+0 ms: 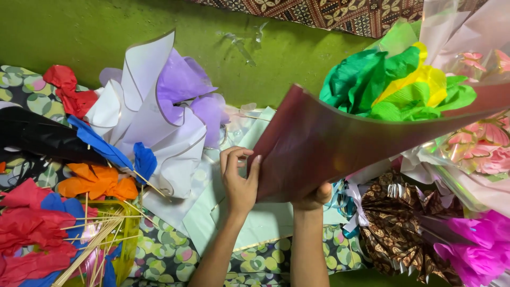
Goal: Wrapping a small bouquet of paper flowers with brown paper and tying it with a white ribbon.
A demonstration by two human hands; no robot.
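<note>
Red sheet: your large dark red sheet (319,143) rises closest to the camera, curving up to the right, above the pale green papers (255,218).
Left hand: your left hand (240,178) pinches its lower left edge, grip clamped on the sheet.
Right hand: your right hand (313,197) supports the bottom edge from below; fingers hidden, so I cannot tell the grip.
Handling: probably light, glossy, a little slippery, creases easily; better to hold at the edges.
Container: yellow-green basket (125,234) at left holds thin wooden sticks (93,242) and red and blue paper flowers (37,228).
</note>
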